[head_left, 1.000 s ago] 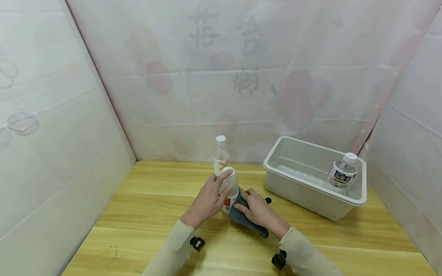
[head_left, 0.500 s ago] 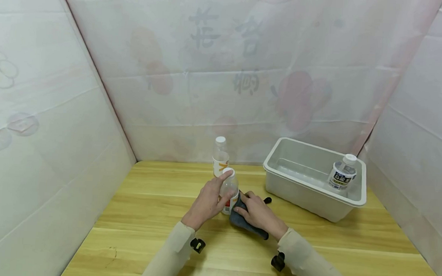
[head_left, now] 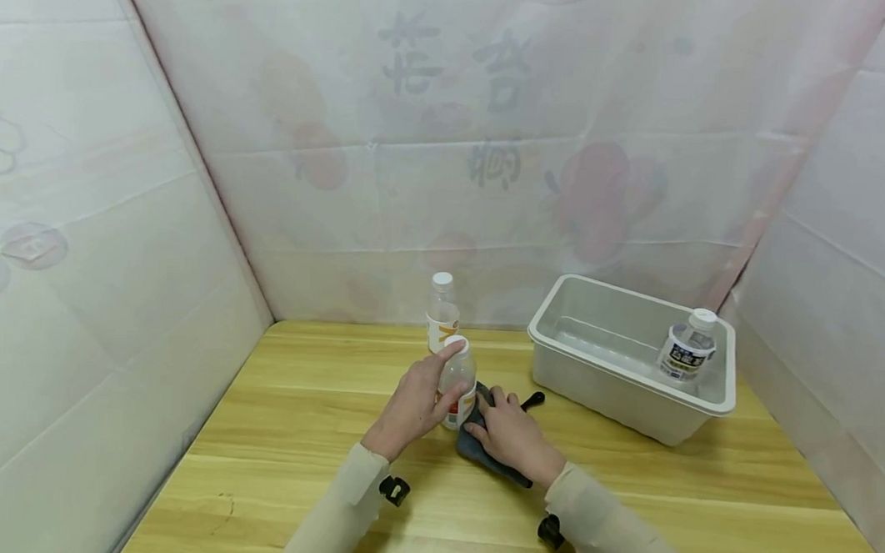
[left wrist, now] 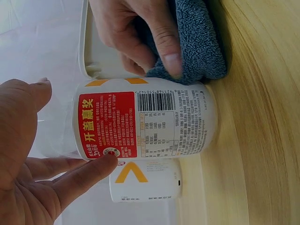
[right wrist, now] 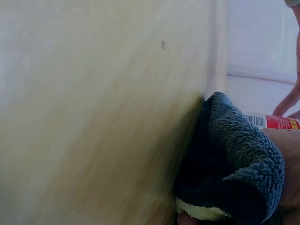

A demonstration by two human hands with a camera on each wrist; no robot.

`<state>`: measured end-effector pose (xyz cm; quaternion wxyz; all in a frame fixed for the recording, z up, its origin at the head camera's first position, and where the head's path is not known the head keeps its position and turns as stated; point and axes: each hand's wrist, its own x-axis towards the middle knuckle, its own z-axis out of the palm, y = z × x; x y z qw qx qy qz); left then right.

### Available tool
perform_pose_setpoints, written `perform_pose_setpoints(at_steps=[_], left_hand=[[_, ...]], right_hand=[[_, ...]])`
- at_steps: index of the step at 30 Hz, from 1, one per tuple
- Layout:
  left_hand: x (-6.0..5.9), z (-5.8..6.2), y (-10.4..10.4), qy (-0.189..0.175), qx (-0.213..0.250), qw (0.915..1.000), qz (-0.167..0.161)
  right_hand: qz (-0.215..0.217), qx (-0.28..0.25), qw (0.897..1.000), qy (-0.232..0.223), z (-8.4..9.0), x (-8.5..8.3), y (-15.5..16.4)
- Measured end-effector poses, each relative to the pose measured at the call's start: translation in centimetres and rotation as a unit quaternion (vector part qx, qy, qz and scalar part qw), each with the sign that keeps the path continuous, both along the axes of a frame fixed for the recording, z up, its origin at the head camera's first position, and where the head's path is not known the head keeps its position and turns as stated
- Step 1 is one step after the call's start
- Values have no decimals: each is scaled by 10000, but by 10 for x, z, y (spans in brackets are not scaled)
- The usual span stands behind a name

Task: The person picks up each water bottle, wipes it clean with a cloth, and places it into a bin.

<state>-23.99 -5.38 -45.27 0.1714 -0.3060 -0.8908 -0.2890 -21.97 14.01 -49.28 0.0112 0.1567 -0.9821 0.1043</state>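
Note:
A clear bottle [head_left: 458,380] [left wrist: 145,123] with a white cap and a red and white label stands on the wooden table [head_left: 299,436]. My left hand [head_left: 417,400] [left wrist: 42,173] holds it, fingers on the neck and label. My right hand [head_left: 509,434] [left wrist: 140,33] grips a dark blue-grey cloth [head_left: 475,437] [left wrist: 194,44] [right wrist: 234,164] and presses it against the bottle's lower side. A second bottle [head_left: 441,311] [left wrist: 145,185] with an orange mark stands just behind.
A white plastic tub [head_left: 558,366] sits at the right back of the table with a small bottle [head_left: 685,346] standing in it. Pale fabric walls [head_left: 115,209] close in the left, back and right sides.
My right hand with the cloth has slid a little left and closer to the bottle's base. The left hand and bottle have hardly moved.

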Motion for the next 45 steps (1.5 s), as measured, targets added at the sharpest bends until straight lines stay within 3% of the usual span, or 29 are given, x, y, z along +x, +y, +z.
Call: perform_pose_setpoints(at_steps=[7,14,24,30,37,41,45], left_hand=[[-2,2,0,126,-31,9999,101],[-5,2,-2,458,-22,9989,-19],[-12,14,-7,581,-94,9983,-53],[-15,22,-9,737,-76,9972,-58],[-17,31,-7,1016,115,9945,-229],[-17,38,-4,1187,154,9925,-236],[-17,47,3,1135,124,9930,-317]], right_hand=[[-265,620,9976,177,-3,4,-8],[-550,1034,9927,-290,0,9,-14],[-494,760,9925,-821,21,9,-9],[-415,526,9968,-435,42,9,0],[-143,340,9979,531,73,14,17],[-64,228,9971,724,90,21,28],[-66,160,9955,936,101,30,42]])
